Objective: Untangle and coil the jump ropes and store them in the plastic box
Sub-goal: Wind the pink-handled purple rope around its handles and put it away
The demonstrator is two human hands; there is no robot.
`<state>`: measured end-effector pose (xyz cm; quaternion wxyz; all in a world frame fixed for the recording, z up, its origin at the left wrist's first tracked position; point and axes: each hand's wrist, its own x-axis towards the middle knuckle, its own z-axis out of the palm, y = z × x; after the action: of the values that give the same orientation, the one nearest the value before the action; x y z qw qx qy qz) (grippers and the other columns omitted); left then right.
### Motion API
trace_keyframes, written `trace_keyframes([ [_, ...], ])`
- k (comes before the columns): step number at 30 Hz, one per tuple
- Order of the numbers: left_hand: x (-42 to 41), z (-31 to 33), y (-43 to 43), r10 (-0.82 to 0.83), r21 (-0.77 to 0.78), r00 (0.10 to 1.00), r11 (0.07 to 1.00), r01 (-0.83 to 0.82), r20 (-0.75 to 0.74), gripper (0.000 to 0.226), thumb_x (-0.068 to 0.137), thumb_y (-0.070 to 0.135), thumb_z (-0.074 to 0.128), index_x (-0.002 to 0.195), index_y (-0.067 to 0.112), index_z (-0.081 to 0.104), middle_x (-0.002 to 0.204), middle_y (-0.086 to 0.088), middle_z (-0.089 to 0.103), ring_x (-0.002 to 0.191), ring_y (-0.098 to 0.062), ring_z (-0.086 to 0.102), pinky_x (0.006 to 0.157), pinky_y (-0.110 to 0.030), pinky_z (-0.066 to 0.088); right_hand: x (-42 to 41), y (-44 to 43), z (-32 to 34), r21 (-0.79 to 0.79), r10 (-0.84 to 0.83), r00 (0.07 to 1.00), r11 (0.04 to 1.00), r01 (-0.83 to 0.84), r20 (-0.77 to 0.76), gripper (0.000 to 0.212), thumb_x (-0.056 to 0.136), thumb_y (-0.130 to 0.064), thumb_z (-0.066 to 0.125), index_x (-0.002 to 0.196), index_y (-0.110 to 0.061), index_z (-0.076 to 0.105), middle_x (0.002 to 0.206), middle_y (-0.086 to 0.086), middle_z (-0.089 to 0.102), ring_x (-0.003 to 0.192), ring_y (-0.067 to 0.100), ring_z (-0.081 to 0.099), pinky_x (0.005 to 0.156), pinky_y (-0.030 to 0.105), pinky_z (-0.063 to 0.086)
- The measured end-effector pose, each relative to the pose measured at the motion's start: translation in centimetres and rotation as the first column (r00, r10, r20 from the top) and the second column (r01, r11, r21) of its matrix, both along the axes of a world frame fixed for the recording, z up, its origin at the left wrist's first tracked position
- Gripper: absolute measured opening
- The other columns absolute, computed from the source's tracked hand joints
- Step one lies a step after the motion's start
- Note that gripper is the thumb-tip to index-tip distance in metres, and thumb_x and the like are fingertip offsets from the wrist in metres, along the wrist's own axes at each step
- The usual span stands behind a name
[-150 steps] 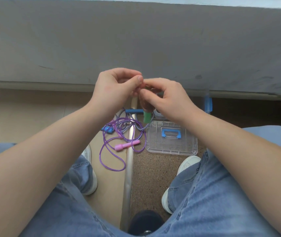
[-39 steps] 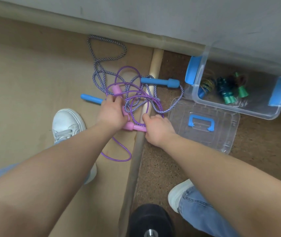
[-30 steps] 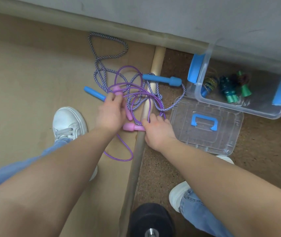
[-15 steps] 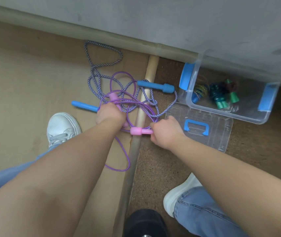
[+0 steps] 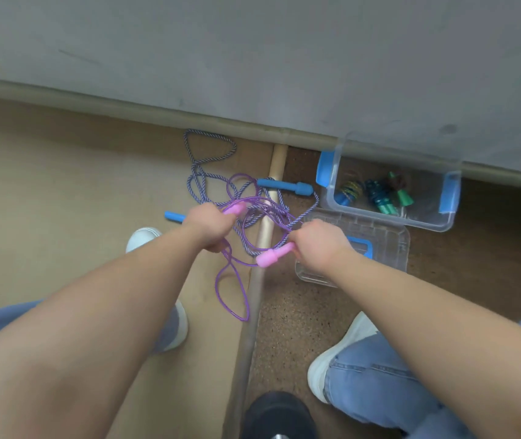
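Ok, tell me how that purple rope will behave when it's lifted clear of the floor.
Probably floppy: the purple rope sags in a loose loop below the left hand. Likely to snag, since its strands cross the blue-and-white rope. Its pink handles look rigid; the left hand and right hand grip one each, so the ends should be controllable.

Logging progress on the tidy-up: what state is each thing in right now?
Left hand: grips one pink handle.
Right hand: grips the other pink handle.
Purple rope: partly lifted, tangled with striped rope.
Striped rope: uncoiled, on floor.
Box: open, coiled ropes inside.
Lid: off, flat on floor.
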<state>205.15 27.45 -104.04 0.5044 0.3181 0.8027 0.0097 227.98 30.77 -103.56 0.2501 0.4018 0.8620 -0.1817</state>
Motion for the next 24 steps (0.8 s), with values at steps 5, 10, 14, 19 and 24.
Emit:
trace_keyframes([
  [5,0.0,6.7,-0.4,-0.078,0.048,0.995,0.996,0.081,-0.061,0.050,0.096,0.046,0.043,0.104,0.002,0.064,0.074,-0.016,0.075,0.073,-0.036,0.075,0.074,-0.043,0.062,0.8,-0.3,5.3,0.140,0.015,1.000,0.990,-0.012,-0.023,0.016,0.103,-0.022,0.044,0.118,-0.020,0.050,0.093,0.008,0.062,0.077,0.032,0.059,0.062,0.037,0.040],
  [10,1.0,12.3,-0.4,-0.120,0.065,0.990,0.990,0.124,-0.068,0.027,0.095,0.022,0.045,0.103,0.001,0.061,0.082,-0.013,0.076,0.061,-0.033,0.074,0.063,-0.043,0.063,0.6,-0.5,10.8,-0.124,-0.314,0.913,0.949,0.291,-0.261,0.020,0.098,-0.021,0.040,0.115,-0.021,0.051,0.094,0.008,0.067,0.071,0.027,0.067,0.065,0.036,0.054],
  [14,1.5,16.1,-0.1,-0.201,0.151,0.974,0.965,0.216,-0.109,0.050,0.094,0.049,0.056,0.094,0.001,0.068,0.076,-0.012,0.076,0.061,-0.030,0.073,0.058,-0.036,0.062,0.5,-1.2,15.3,-0.240,-0.411,0.823,0.909,0.340,-0.392,0.024,0.094,-0.026,0.051,0.117,-0.022,0.058,0.100,-0.003,0.065,0.092,0.020,0.063,0.076,0.029,0.044],
  [19,2.6,21.2,0.0,-0.387,0.168,0.903,0.893,0.418,-0.187,0.055,0.087,0.060,0.060,0.086,0.006,0.071,0.072,-0.006,0.076,0.072,-0.030,0.075,0.061,-0.033,0.060,1.0,-1.9,19.5,-0.213,-0.390,0.785,0.921,0.326,-0.481,0.011,0.093,-0.021,0.057,0.104,-0.021,0.058,0.086,-0.011,0.059,0.082,0.016,0.056,0.065,0.025,0.039],
  [24,4.0,27.5,-0.3,-0.445,0.153,0.879,0.869,0.470,-0.171,0.057,0.053,0.051,0.069,0.095,0.013,0.073,0.075,-0.002,0.077,0.073,-0.025,0.073,0.060,-0.029,0.050,1.3,-1.2,22.5,-0.245,-0.462,0.729,0.887,0.392,-0.506,0.030,0.091,-0.013,0.050,0.117,-0.028,0.050,0.090,-0.003,0.059,0.082,0.023,0.056,0.063,0.027,0.040],
])
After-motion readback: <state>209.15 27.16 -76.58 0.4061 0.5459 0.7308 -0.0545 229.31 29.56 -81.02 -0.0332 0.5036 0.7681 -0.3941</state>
